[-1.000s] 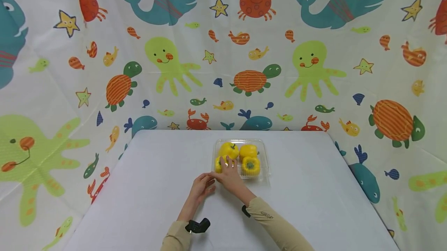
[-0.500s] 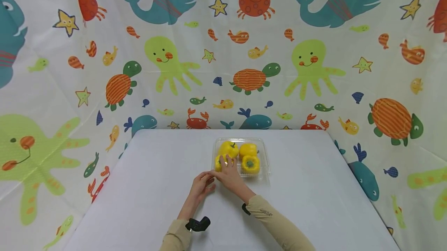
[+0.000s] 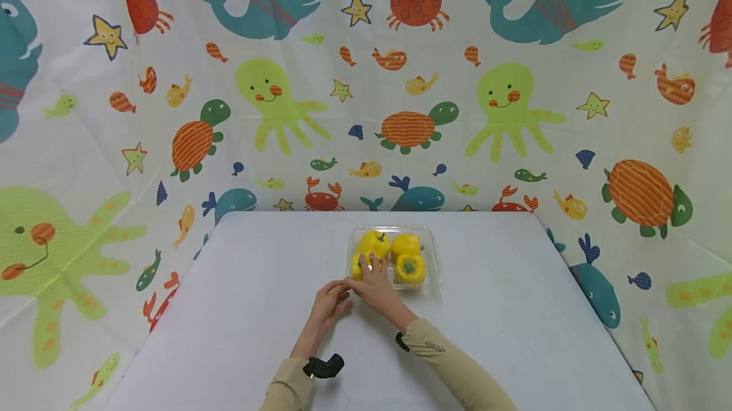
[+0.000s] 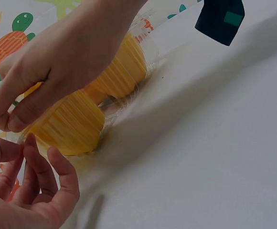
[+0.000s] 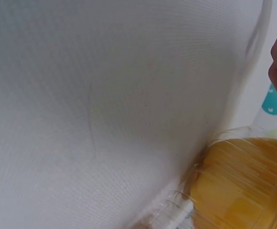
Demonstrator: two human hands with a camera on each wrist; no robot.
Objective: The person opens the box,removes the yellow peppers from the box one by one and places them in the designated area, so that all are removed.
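A clear plastic container (image 3: 433, 265) holding several yellow bell peppers (image 3: 410, 269) sits near the table's far side. My left hand (image 3: 328, 306) is at its front left corner. In the left wrist view, the left thumb and forefinger pinch together at the container's edge. Over that same corner reaches my right hand (image 3: 374, 287), its fingers bent across the near left pepper (image 3: 357, 267) and its thumb stretched towards the left fingertips. The left wrist view shows the right fingers curled down at the plastic corner. Exactly what the fingertips pinch is partly hidden.
A white table (image 3: 257, 271) extends around the container on every side. Behind it and along the sides hangs a cloth (image 3: 320, 131) printed with sea animals. Black wrist devices (image 3: 323, 366) are strapped over both sleeves.
Both hands keep nearly the same place at the container's corner. The view has shifted very slightly; the peppers and container stay where they were.
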